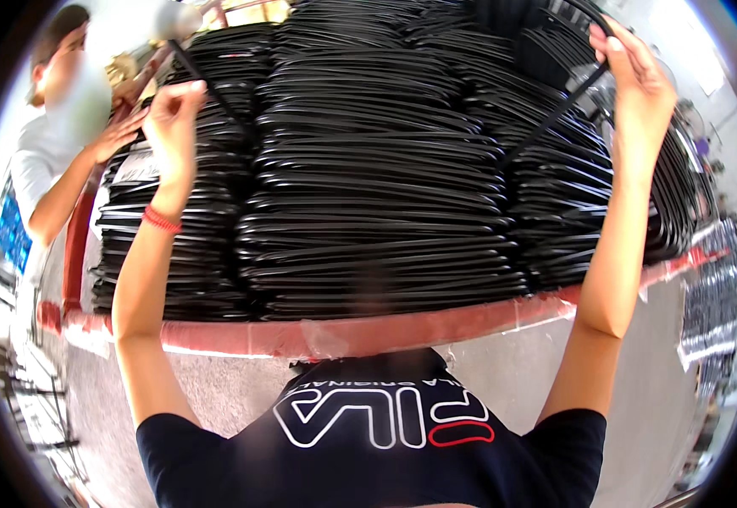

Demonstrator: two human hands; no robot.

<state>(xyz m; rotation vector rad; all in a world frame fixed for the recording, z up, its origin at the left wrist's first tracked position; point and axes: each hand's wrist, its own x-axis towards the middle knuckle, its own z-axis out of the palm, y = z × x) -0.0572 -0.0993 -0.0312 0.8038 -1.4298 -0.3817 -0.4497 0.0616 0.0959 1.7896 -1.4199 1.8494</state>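
Observation:
Both my arms reach up and apart over stacks of glossy black strips with rounded, folded ends. My right hand, at the upper right, is closed around a slim black strip. Part of it curves above the fingers, and the rest slants down to the stacks. At the upper left, my left hand is closed, its thumb and fingertips pinched against another dark length of strip. Whether both lengths belong to one piece, I cannot tell. A red band circles my left wrist.
A red rail runs along the stacks' near edge, partly covered with clear film. At the left, a co-worker rests a hand on the stack's side, close to my left hand. More bundled dark strips stand at the far right.

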